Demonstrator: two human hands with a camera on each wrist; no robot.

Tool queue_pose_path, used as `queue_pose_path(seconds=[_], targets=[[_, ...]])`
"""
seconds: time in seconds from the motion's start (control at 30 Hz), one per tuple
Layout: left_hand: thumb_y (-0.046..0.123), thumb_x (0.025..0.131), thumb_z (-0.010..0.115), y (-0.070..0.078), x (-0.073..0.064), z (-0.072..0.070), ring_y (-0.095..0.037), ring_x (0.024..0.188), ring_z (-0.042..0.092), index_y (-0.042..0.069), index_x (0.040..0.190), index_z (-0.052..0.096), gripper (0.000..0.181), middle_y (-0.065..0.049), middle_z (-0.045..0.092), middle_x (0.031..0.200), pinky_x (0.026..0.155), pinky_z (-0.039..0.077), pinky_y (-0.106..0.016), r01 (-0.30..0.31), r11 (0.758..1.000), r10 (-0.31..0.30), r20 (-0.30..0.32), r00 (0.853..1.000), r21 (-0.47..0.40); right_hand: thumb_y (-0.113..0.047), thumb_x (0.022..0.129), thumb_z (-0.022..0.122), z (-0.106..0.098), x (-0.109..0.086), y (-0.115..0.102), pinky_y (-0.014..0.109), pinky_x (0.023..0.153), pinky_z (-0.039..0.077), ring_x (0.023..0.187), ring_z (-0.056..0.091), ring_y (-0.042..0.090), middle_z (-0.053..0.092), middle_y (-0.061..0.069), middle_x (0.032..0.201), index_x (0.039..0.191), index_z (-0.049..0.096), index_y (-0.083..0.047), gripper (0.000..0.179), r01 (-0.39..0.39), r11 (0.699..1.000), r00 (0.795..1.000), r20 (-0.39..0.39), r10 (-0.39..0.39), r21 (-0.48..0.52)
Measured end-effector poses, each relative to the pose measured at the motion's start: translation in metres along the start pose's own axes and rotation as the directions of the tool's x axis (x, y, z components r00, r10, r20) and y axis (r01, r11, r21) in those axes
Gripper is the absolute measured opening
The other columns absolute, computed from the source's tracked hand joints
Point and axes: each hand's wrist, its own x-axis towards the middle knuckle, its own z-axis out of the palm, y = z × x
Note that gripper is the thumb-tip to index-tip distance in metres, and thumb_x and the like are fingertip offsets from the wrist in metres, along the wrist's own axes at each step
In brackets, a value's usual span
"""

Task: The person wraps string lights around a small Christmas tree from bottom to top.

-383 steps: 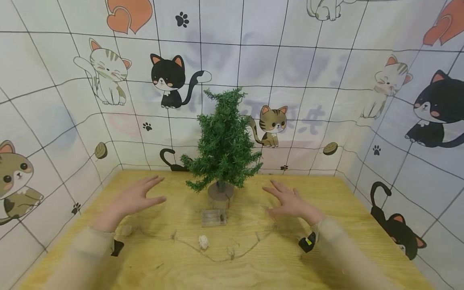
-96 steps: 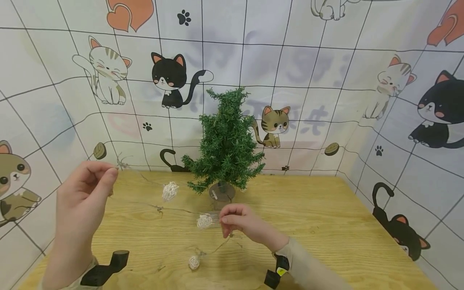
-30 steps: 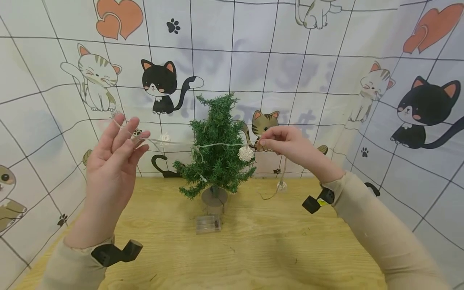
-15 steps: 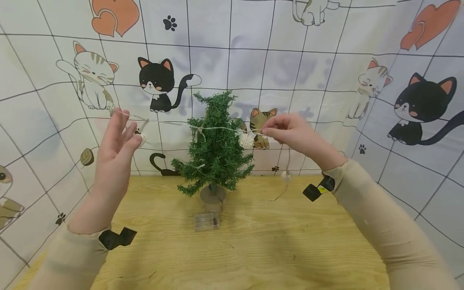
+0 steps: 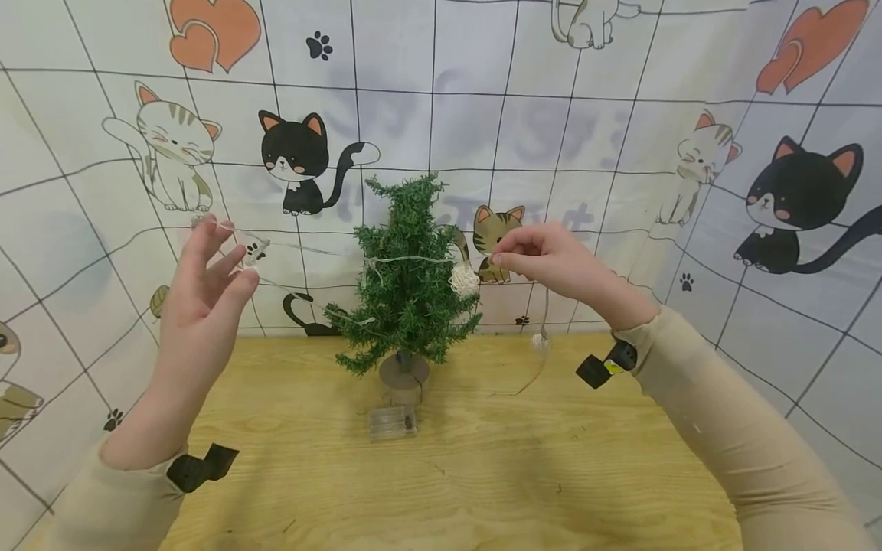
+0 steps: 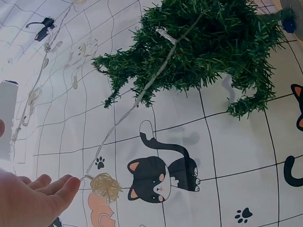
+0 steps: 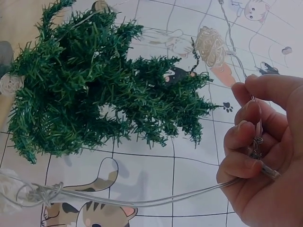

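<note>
A string of ball lights, clear wire with white woven balls, stretches across the front of a small green artificial tree (image 5: 413, 298). My right hand (image 5: 568, 272) pinches the wire between thumb and forefinger, other fingers curled round it. Beside it one ball (image 5: 464, 281) hangs before the tree's right side; another ball (image 5: 540, 342) dangles below. My left hand (image 5: 207, 306) is raised on the left with fingers spread, the wire draped over them. In the left wrist view a ball (image 6: 106, 187) sits right at its fingertips. A lower strand runs from there to the tree's left branches.
A clear plastic box (image 5: 393, 422) lies on the wooden table (image 5: 448, 490) in front of the tree's round base (image 5: 404, 373). Cloth walls with printed cats (image 5: 296, 164) enclose the back and sides. A few bits of loose needle lie scattered on the tabletop.
The string, earlier lying on the table, has been lifted and now spans the tree's front. In the last second the left hand has shifted slightly left and its fingers have spread.
</note>
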Motion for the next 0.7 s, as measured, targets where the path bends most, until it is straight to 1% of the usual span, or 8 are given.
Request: queue_pose_path(seconds=[0.07, 0.1, 0.2, 0.3, 0.4, 0.53, 0.63, 0.7], targets=[[0.016, 0.1, 0.052, 0.0, 0.0, -0.001, -0.021, 0.136, 0.039, 0.024, 0.155, 0.019, 0.065, -0.005, 0.03, 0.154, 0.099, 0.037, -0.015, -0.003, 1.0, 0.003, 0.012, 1.0, 0.018, -0.019, 0.096, 0.062, 0.0, 0.0, 0.001, 0.03, 0.057, 0.035, 0.06, 0.039, 0.017, 0.053, 0.007, 0.07, 0.102, 0.071, -0.005, 0.017, -0.004, 1.0, 1.0, 0.008, 0.004, 0.003], [0.017, 0.1, 0.052, -0.002, 0.001, -0.001, -0.022, 0.137, 0.038, 0.024, 0.155, 0.019, 0.065, -0.005, 0.03, 0.154, 0.1, 0.036, -0.016, 0.005, 1.0, -0.005, 0.018, 1.0, 0.03, -0.019, 0.096, 0.062, 0.0, 0.0, 0.003, 0.029, 0.057, 0.035, 0.059, 0.038, 0.016, 0.053, 0.005, 0.07, 0.102, 0.071, -0.005, 0.018, -0.008, 1.0, 1.0, 0.011, 0.008, 0.0], [0.024, 0.101, 0.051, -0.01, 0.007, -0.003, -0.023, 0.138, 0.036, 0.027, 0.155, 0.018, 0.063, -0.001, 0.029, 0.155, 0.106, 0.035, -0.026, 0.063, 0.995, -0.066, 0.044, 0.997, 0.074, -0.02, 0.097, 0.062, 0.0, 0.001, 0.006, 0.03, 0.057, 0.036, 0.06, 0.039, 0.017, 0.055, 0.005, 0.071, 0.104, 0.071, -0.006, 0.019, -0.024, 0.999, 1.0, 0.008, 0.024, -0.021], [0.031, 0.102, 0.049, -0.023, 0.018, -0.003, -0.027, 0.139, 0.033, 0.028, 0.156, 0.018, 0.063, -0.001, 0.028, 0.155, 0.11, 0.03, -0.04, 0.114, 0.988, -0.121, 0.068, 0.99, 0.104, -0.022, 0.096, 0.062, 0.0, 0.004, 0.009, 0.031, 0.059, 0.036, 0.063, 0.041, 0.019, 0.059, 0.006, 0.075, 0.103, 0.072, -0.006, 0.02, -0.026, 0.998, 1.0, -0.004, 0.026, -0.062], [0.035, 0.101, 0.048, -0.037, 0.031, 0.0, -0.032, 0.14, 0.03, 0.024, 0.157, 0.015, 0.065, -0.006, 0.026, 0.157, 0.112, 0.024, -0.048, 0.14, 0.983, -0.152, 0.096, 0.984, 0.119, -0.023, 0.096, 0.062, 0.002, 0.008, 0.011, 0.033, 0.062, 0.036, 0.066, 0.044, 0.021, 0.06, 0.006, 0.079, 0.103, 0.072, -0.006, 0.021, -0.029, 0.995, 0.999, -0.018, 0.028, -0.097], [0.04, 0.1, 0.049, -0.054, 0.047, 0.006, -0.038, 0.139, 0.03, 0.02, 0.157, 0.016, 0.068, -0.011, 0.027, 0.156, 0.108, 0.028, -0.056, 0.156, 0.975, -0.176, 0.118, 0.977, 0.159, -0.022, 0.095, 0.063, 0.004, 0.011, 0.013, 0.035, 0.064, 0.038, 0.067, 0.045, 0.022, 0.06, 0.007, 0.079, 0.102, 0.073, -0.007, 0.019, -0.041, 0.993, 0.999, -0.034, 0.038, -0.112], [0.044, 0.099, 0.05, -0.066, 0.058, 0.011, -0.042, 0.135, 0.034, 0.018, 0.156, 0.02, 0.069, -0.015, 0.032, 0.153, 0.104, 0.031, -0.06, 0.139, 0.967, -0.167, 0.12, 0.979, 0.214, -0.021, 0.095, 0.063, 0.005, 0.012, 0.013, 0.035, 0.063, 0.037, 0.067, 0.045, 0.022, 0.059, 0.007, 0.078, 0.1, 0.073, -0.008, 0.017, -0.048, 0.992, 0.998, -0.043, 0.043, -0.116], [0.047, 0.098, 0.05, -0.073, 0.064, 0.015, -0.045, 0.133, 0.036, 0.019, 0.156, 0.021, 0.07, -0.017, 0.034, 0.151, 0.102, 0.032, -0.061, 0.131, 0.961, -0.165, 0.126, 0.978, 0.243, -0.021, 0.095, 0.063, 0.005, 0.012, 0.013, 0.035, 0.063, 0.037, 0.067, 0.045, 0.022, 0.059, 0.007, 0.078, 0.1, 0.073, -0.008, 0.017, -0.046, 0.992, 0.998, -0.046, 0.04, -0.12]])
